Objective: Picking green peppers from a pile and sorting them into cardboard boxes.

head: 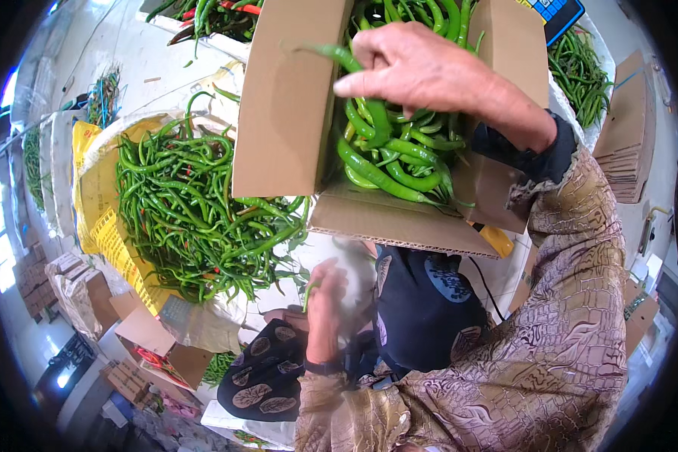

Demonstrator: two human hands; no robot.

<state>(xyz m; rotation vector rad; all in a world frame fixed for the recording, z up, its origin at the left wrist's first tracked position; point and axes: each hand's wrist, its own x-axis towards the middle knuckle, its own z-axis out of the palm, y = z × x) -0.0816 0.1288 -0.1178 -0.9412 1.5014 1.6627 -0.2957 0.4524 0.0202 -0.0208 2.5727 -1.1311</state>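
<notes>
An open cardboard box (282, 113) with its flaps spread holds long green chili peppers (373, 169). Over it is my right hand (424, 70), gripping a green pepper (379, 121) between thumb and fingers; the pepper's thin end points left. Lower down, in front of my lap, my left hand (326, 305) is blurred by motion. A small green pepper or stem (309, 294) shows at its fingers; whether it is gripped cannot be told. Left of the box, a large pile of thin green peppers (186, 209) with a few red bits fills a yellow-lined sack (93, 192).
A container of green and red peppers (220, 17) is at the top. A device with blue keys (556, 17) and another sack of green peppers (582, 79) lie upper right. Flattened cardboard (627, 130) is stacked at right. An open carton (147, 333) stands lower left.
</notes>
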